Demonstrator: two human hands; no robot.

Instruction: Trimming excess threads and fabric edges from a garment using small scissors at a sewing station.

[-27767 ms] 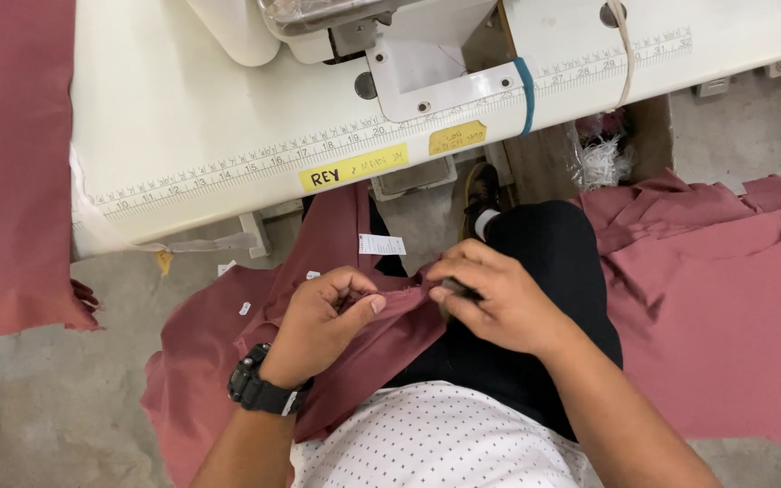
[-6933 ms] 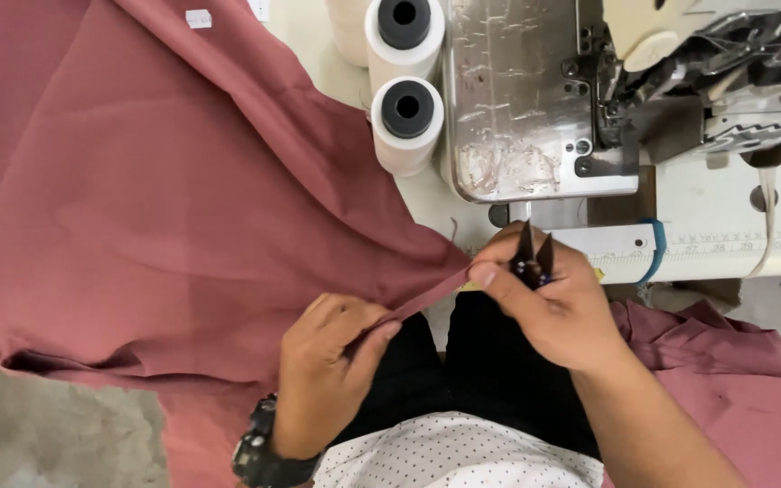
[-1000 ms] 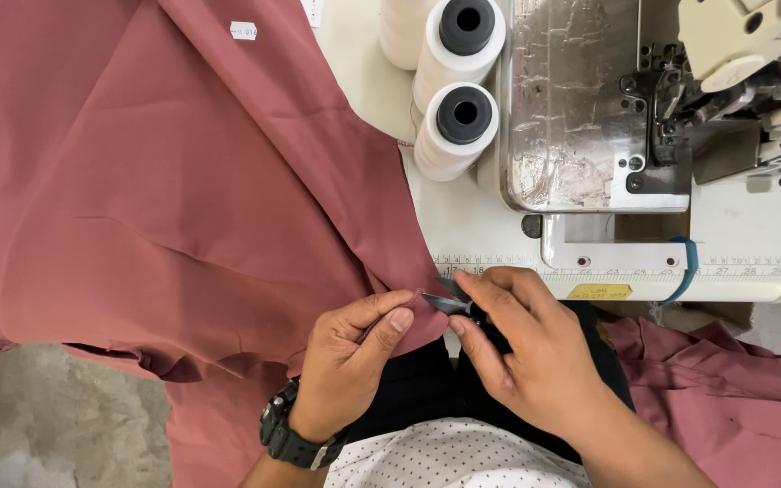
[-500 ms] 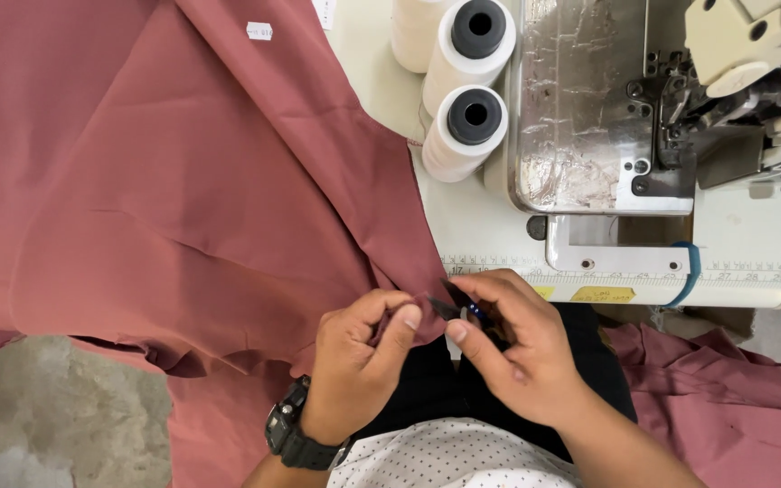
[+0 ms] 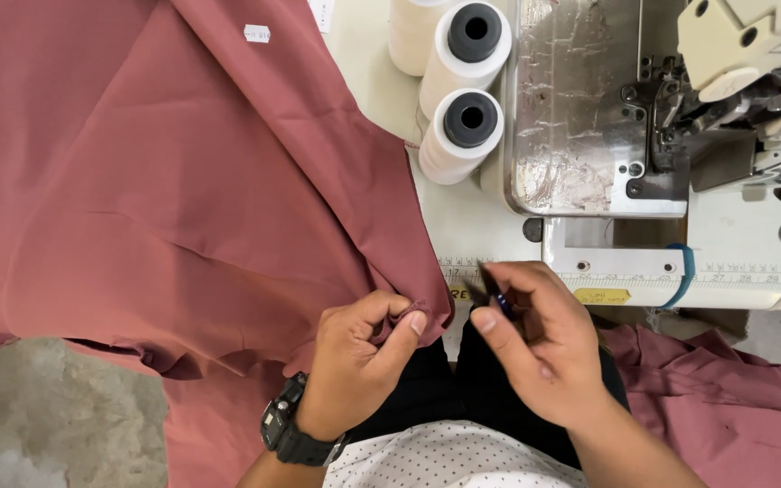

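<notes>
Thumb and fingertips of the left hand are pinching a corner of the maroon fabric at the table's front edge. The right hand, curled palm-down just beside it, is gripping small dark thread snips, tips pointing toward the sewing machine.

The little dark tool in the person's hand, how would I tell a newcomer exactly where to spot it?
Start at the sewing machine on the pale table, then drop to the table's near edge. There the right hand pinches a small dark thread snip, blades pointing up-left. Unlike the dusty-rose fabric held by the left hand, it is slim, dark and hard.
</notes>
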